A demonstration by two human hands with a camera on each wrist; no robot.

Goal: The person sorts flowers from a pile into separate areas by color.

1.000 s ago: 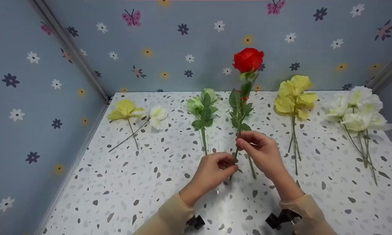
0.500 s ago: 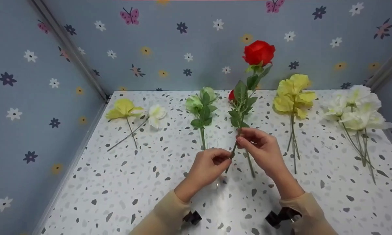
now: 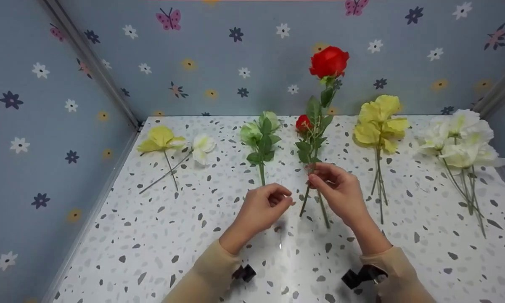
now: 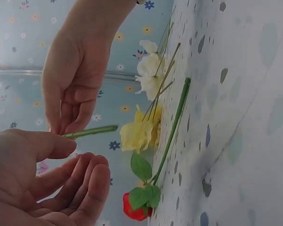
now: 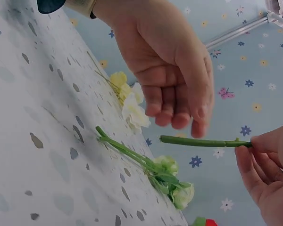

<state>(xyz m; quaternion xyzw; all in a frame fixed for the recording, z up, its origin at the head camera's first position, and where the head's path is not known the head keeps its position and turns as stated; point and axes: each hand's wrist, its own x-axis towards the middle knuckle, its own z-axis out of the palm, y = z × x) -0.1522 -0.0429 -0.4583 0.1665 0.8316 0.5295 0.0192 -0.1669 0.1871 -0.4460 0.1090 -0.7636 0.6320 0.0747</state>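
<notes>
A long-stemmed red rose point(image 3: 329, 62) stands raised, its bloom overlapping the patterned wall. My right hand point(image 3: 340, 193) pinches its green stem point(image 5: 193, 141) below the leaves, between thumb and fingertips. The cut lower end sticks out past the fingers. To the left, my left hand point(image 3: 263, 208) is off the stem, its fingers loosely bent with nothing between them, as the left wrist view also shows. Behind the raised rose, a second red rose point(image 3: 302, 123) lies on the table, its stem running under my right hand.
Pale green flowers point(image 3: 252, 134) lie left of the roses. Farther left, a yellow flower point(image 3: 159, 138) and a white one point(image 3: 203, 149) have crossed stems. Yellow flowers point(image 3: 380, 122) and a bunch of white flowers point(image 3: 466, 143) lie to the right. A wall point(image 3: 269, 54) closes the speckled table's back.
Both hands were on the stem earlier; my left hand has let go and drawn back to the left. The raised rose has risen, its bloom shifting up and slightly right.
</notes>
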